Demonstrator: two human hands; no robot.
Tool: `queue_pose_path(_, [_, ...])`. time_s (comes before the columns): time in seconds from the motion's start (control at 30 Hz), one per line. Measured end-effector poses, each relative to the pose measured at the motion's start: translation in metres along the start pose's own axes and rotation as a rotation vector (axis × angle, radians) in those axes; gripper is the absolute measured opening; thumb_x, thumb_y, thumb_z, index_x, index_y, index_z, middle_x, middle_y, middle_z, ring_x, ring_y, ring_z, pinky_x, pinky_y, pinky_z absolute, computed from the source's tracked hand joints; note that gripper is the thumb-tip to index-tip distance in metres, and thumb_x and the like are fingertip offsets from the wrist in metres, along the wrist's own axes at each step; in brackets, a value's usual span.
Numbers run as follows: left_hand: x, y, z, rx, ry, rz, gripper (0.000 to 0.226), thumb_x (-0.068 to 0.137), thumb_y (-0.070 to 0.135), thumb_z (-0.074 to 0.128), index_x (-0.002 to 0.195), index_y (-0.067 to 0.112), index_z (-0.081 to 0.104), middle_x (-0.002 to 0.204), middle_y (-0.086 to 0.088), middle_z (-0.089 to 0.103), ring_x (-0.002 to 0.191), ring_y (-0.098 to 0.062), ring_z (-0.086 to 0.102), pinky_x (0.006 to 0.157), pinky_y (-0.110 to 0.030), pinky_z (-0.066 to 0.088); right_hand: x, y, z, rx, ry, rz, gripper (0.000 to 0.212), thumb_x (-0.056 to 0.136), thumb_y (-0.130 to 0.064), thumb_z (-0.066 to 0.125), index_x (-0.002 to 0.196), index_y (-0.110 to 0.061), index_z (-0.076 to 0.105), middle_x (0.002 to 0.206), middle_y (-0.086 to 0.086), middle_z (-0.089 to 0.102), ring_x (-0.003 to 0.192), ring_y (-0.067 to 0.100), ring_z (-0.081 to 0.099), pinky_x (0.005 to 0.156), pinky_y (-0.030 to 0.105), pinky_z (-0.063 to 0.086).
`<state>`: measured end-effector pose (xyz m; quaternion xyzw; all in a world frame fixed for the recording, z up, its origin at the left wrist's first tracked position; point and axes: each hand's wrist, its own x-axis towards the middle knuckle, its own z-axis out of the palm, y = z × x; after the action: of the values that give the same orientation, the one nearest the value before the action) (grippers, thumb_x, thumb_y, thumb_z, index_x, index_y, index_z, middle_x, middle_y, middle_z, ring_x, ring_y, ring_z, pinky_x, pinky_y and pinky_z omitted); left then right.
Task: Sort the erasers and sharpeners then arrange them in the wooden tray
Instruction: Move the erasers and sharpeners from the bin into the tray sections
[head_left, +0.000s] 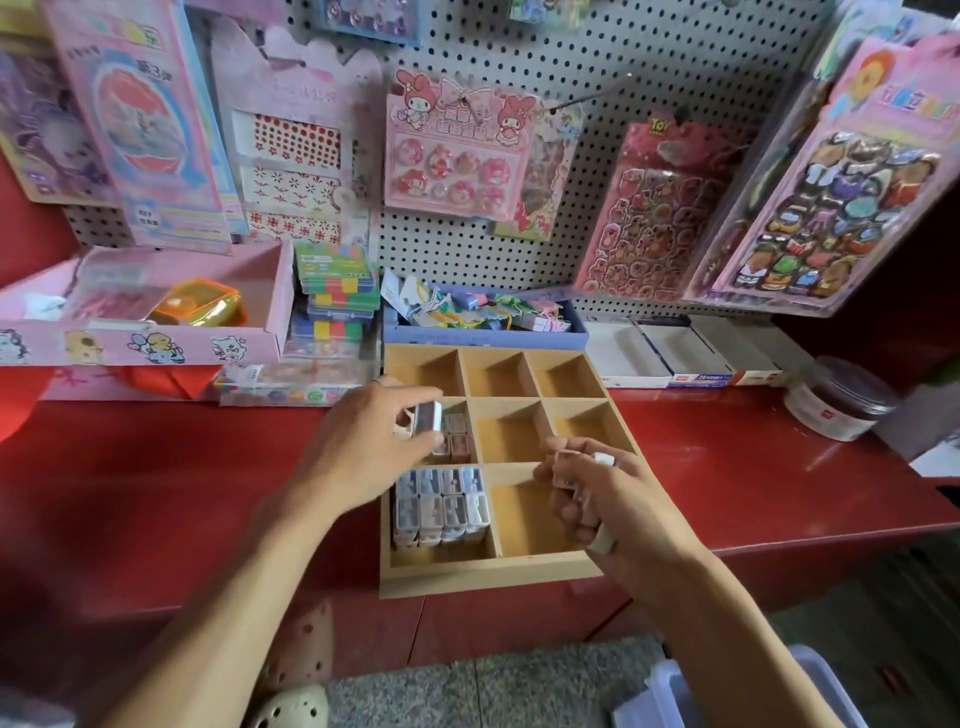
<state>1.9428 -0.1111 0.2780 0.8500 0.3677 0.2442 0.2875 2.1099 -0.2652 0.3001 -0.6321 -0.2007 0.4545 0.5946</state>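
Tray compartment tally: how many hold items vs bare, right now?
Wooden tray, 9 compartments:
Holding sharpeners (front left): 1
Holding small blocks (middle left, partly behind left hand): 1
Bare: 7
Total: 9
Right hand hides part of the middle.

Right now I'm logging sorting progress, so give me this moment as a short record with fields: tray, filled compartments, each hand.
tray: wooden nine-compartment tray on the red counter
near-left compartment: rows of small pale sharpeners
middle-left compartment: small brownish erasers, partly hidden by the hand
other compartments: nothing visible inside
left hand: pinches one small grey-and-white piece over the middle-left compartment
right hand: grip curled round several small white pieces, over the tray's near right
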Motion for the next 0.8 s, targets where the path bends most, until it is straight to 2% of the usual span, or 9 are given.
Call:
queue_pose_path(0.07, [0.011, -0.007, 0.0, 0.123, -0.037, -0.009, 0.049, 0.084, 0.037, 0.074, 0.13, 0.029, 0.062, 0.108, 0.005, 0.064, 0.098, -0.015, 0.06, 0.081, -0.028, 0.046, 0.005, 0.003, -0.003, -0.03, 0.007, 0.01, 0.015, 0.098, 0.0, 0.051, 0.106, 0.0, 0.063, 0.081, 0.012, 0.068, 0.048, 0.013, 0.043, 0.037, 0.02, 0.031])
queue_pose_path(0.13, [0.021, -0.011, 0.002, 0.178, -0.044, -0.009, 0.052, 0.08, 0.039, 0.077, 0.128, 0.027, 0.061, 0.115, 0.005, 0.068, 0.099, -0.015, 0.063, 0.086, -0.032, 0.05, 0.011, 0.006, -0.006, -0.064, 0.003, 0.016, 0.016, 0.1, -0.006, 0.053, 0.109, 0.005, 0.062, 0.072, 0.007, 0.069, 0.047, 0.011, 0.042, 0.038, 0.019, 0.03])
queue_pose_path(0.23, [0.036, -0.014, 0.008, 0.298, -0.046, -0.006, 0.043, 0.075, 0.042, 0.08, 0.112, 0.026, 0.064, 0.111, 0.006, 0.069, 0.092, -0.015, 0.063, 0.081, -0.032, 0.05, 0.018, 0.008, -0.009, -0.13, 0.016, 0.033, 0.02, 0.1, -0.008, 0.055, 0.108, 0.008, 0.062, 0.058, -0.003, 0.064, 0.045, 0.009, 0.039, 0.038, 0.019, 0.029])
queue_pose_path(0.37, [0.045, -0.019, 0.016, 0.393, -0.132, -0.031, 0.038, 0.071, 0.043, 0.083, 0.102, 0.026, 0.069, 0.108, 0.007, 0.068, 0.098, -0.017, 0.059, 0.082, -0.034, 0.05, 0.028, 0.01, -0.01, -0.151, 0.053, 0.033, 0.011, 0.096, -0.007, 0.059, 0.087, -0.003, 0.063, 0.084, 0.009, 0.075, 0.046, 0.011, 0.041, 0.042, 0.021, 0.026])
queue_pose_path(0.4, [0.046, -0.022, 0.016, 0.407, -0.144, -0.039, 0.038, 0.07, 0.042, 0.084, 0.101, 0.026, 0.07, 0.107, 0.007, 0.067, 0.098, -0.016, 0.057, 0.081, -0.034, 0.049, 0.031, 0.011, -0.01, -0.136, 0.061, 0.031, 0.011, 0.095, -0.006, 0.06, 0.085, -0.004, 0.063, 0.081, 0.009, 0.073, 0.046, 0.011, 0.042, 0.042, 0.021, 0.025])
queue_pose_path(0.53, [0.05, -0.033, 0.018, 0.44, -0.18, -0.046, 0.041, 0.067, 0.042, 0.086, 0.102, 0.027, 0.071, 0.092, 0.011, 0.054, 0.089, -0.01, 0.046, 0.071, -0.029, 0.039, 0.038, 0.016, -0.01, -0.113, 0.063, 0.039, 0.012, 0.095, -0.01, 0.062, 0.084, -0.011, 0.063, 0.062, -0.003, 0.055, 0.046, 0.011, 0.044, 0.038, 0.02, 0.026])
queue_pose_path(0.67, [0.052, -0.037, 0.027, 0.415, -0.182, -0.019, 0.045, 0.067, 0.042, 0.087, 0.105, 0.022, 0.074, 0.085, 0.011, 0.049, 0.087, -0.01, 0.044, 0.077, -0.032, 0.045, 0.04, 0.02, -0.012, -0.081, 0.066, 0.047, 0.012, 0.096, -0.014, 0.063, 0.084, -0.013, 0.064, 0.064, -0.003, 0.056, 0.048, 0.01, 0.045, 0.038, 0.021, 0.028])
queue_pose_path(0.8, [0.054, -0.037, 0.035, 0.404, -0.157, 0.0, 0.05, 0.066, 0.045, 0.085, 0.109, 0.02, 0.074, 0.089, 0.007, 0.058, 0.09, -0.013, 0.051, 0.076, -0.034, 0.047, 0.041, 0.021, -0.011, -0.073, 0.035, 0.033, 0.018, 0.096, -0.014, 0.064, 0.079, -0.014, 0.067, 0.068, 0.001, 0.056, 0.048, 0.01, 0.045, 0.038, 0.021, 0.03])
